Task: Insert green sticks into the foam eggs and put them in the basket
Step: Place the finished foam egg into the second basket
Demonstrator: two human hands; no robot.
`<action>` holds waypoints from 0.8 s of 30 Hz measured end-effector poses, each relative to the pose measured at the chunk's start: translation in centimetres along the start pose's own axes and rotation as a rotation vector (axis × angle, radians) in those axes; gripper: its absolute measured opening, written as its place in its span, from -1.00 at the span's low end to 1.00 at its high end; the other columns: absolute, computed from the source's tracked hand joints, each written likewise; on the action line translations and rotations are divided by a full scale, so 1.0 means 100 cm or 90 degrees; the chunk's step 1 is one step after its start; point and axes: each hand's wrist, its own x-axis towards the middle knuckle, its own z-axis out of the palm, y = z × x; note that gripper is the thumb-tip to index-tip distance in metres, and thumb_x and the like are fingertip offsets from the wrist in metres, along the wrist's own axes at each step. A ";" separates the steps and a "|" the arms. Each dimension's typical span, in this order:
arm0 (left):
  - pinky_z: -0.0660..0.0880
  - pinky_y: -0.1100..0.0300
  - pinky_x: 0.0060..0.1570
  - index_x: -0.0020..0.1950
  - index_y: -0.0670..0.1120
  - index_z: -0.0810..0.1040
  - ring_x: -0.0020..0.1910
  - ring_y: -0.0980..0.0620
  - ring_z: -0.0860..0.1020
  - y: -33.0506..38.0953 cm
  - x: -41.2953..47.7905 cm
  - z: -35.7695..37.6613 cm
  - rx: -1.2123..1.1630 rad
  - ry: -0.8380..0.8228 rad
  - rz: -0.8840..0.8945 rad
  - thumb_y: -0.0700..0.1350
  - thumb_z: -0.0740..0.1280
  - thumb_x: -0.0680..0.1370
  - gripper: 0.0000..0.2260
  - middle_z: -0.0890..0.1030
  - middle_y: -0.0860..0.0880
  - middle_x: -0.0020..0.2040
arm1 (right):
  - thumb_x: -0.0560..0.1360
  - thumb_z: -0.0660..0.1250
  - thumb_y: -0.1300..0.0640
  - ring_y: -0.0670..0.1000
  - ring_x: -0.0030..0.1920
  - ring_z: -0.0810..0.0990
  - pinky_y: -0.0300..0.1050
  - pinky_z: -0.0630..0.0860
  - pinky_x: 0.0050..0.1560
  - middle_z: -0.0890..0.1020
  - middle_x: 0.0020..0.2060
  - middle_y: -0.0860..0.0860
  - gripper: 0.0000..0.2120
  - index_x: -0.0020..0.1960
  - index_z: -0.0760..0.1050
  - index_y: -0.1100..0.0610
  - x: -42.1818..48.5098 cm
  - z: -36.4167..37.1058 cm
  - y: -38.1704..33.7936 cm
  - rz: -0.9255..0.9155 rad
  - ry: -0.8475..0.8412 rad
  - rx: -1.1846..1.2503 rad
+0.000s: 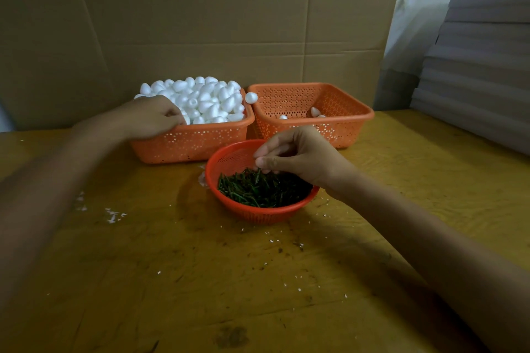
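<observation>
Two hands: at work at once, one to a container, arms spread across the wooden table (pixel 200 281).
Right hand (pixel 301 156): poised over the red bowl (pixel 258 210), thumb and forefinger nipped together on the top end of one green stick (pixel 258 174), the other fingers loosely curled.
Stick's axis: close to upright, with its lower end down among the heap of green sticks (pixel 266 190) that fills the bowl.
Left hand (pixel 152 117): palm down at the near-left corner of the full basket (pixel 189 143), fingers curled into the foam eggs (pixel 206 97). The fingertips are buried, so an onlooker cannot tell whether an egg is in its grasp.
Deciding relation: the eggs lie up and to the left of the stick hand, well apart from it. The left hand is the nearer one to the eggs, so egg and stick would likely have to meet between the two hands.
Receiving basket (pixel 344 114): just behind the right hand, which is the nearer one to it. It has a few eggs (pixel 315 111) on its floor, and any sticks in them are too small to make out.
Stray egg (pixel 251 97): perched where the two baskets' rims meet.
Table top: flecked with white foam crumbs (pixel 113 216).
</observation>
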 end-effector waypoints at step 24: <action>0.55 0.22 -0.18 0.12 -0.09 0.70 -0.02 0.05 0.63 -0.003 0.009 0.000 -0.374 0.329 -0.032 -0.37 0.53 0.43 -0.68 0.70 -0.04 0.07 | 0.49 0.55 0.22 0.11 -0.24 0.74 -0.02 0.67 -0.19 0.75 -0.26 0.11 -0.91 -0.05 0.70 0.23 0.001 0.007 0.004 -0.037 0.038 -0.116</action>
